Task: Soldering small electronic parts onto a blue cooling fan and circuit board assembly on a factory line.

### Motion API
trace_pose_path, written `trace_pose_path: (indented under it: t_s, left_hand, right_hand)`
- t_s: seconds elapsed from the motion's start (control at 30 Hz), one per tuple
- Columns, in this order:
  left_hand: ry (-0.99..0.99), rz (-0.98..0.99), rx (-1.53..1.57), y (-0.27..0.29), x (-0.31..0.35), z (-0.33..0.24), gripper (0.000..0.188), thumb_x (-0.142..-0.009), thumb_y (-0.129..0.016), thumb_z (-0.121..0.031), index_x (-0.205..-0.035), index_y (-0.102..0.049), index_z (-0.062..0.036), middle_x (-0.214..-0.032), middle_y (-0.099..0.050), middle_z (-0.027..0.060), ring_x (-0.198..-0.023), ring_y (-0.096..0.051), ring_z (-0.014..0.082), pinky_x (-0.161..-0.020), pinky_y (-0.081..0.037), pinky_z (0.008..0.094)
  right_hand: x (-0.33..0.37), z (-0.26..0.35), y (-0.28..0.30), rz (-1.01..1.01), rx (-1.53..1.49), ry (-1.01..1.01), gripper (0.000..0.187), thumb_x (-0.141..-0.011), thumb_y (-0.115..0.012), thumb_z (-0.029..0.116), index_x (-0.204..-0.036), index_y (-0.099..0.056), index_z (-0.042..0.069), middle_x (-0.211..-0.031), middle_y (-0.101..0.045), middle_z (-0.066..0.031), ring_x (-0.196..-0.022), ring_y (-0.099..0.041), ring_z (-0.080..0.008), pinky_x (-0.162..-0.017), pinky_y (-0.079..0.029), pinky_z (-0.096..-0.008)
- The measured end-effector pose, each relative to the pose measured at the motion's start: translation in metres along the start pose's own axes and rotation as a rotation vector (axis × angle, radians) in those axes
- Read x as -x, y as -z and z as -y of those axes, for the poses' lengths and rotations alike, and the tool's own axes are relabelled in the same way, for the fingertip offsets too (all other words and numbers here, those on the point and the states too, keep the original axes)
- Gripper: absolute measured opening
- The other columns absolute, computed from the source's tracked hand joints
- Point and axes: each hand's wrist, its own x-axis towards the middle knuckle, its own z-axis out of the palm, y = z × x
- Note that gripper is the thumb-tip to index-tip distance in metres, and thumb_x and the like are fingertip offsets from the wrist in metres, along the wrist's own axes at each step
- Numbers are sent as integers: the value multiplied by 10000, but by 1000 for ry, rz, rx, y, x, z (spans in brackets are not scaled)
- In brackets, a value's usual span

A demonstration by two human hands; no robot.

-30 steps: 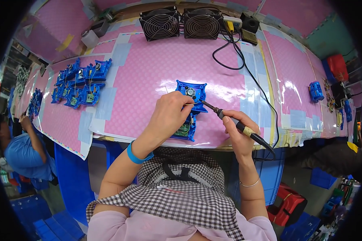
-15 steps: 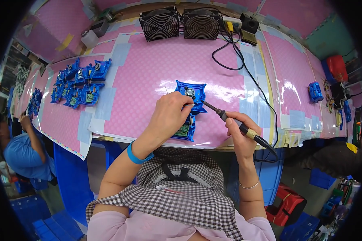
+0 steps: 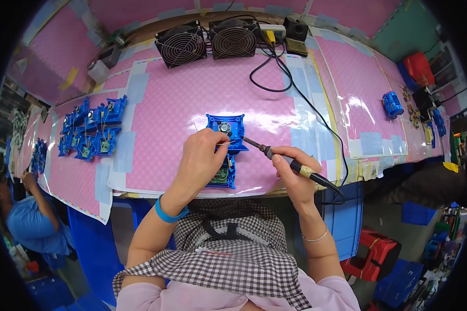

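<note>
The blue housing (image 3: 236, 130) is seen on the pink tabletop (image 3: 163, 106) in front of the person, its open side up, with a round speaker (image 3: 223, 128) set inside; just nearer the person lies a second blue shell (image 3: 232, 171) bearing a green circuit board (image 3: 219, 178). By the left hand (image 3: 201, 156), thumb and forefinger nearly closed, a thin pale wire (image 3: 224, 143) appears to be pinched over the housing's near part; whether the plastic is also touched cannot be told. By the right hand (image 3: 296, 179), a soldering iron (image 3: 267, 151) is gripped pen-like, the fingers wrapped around its handle and the tip pointed at the housing's right side; whether contact is made there cannot be told. The housing is judged light and stiff, easily slid on the glossy surface, and best held by its outer walls, away from the delicate speaker. The wire is judged soft and easily bent or torn, so best pinched gently. The iron is judged stiff and possibly hot along its metal shaft, so best held by the handle alone, with the drag of its cord (image 3: 327, 183) allowed for.
</note>
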Motion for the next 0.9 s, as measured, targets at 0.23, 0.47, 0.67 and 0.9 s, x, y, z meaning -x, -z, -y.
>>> trace_pose_path:
  t_s: [0.23, 0.47, 0.67, 0.9]
  left_hand:
    - [34, -5, -1, -1, 0, -3, 123, -776, -677, -83, -866, -705, -4, -779, -662, 132, -669, -633, 248, -584, -480, 343]
    - [55, -8, 8, 1, 6, -3, 124, -772, -678, -84, -861, -704, -1, -770, -661, 132, -660, -630, 245, -578, -475, 340]
    - [34, -13, 9, -1, 1, 2, 121, -772, -675, -91, -855, -702, -7, -774, -662, 137, -684, -637, 268, -596, -480, 355]
    - [8, 14, -29, 3, -6, 6, 133, -795, -674, -122, -836, -689, 4, -764, -651, 160, -693, -624, 307, -625, -469, 383]
  right_hand:
    - [0, -1, -8, -4, -18, -67, 153, -783, -697, 32, -929, -705, -11, -850, -699, -92, -700, -620, -123, -610, -467, -229]
    - [8, 4, -9, 15, -30, -143, 143, -789, -699, 34, -925, -709, -9, -828, -694, -56, -650, -568, -63, -564, -430, -205]
    - [1, 3, -6, -33, -57, -56, 160, -835, -658, 26, -987, -685, -16, -768, -669, -45, -598, -585, -52, -522, -454, -173]
    - [-4, -6, -6, -70, -53, 6, 199, -843, -660, 109, -1019, -673, 17, -959, -688, -79, -884, -630, -140, -759, -487, -258]
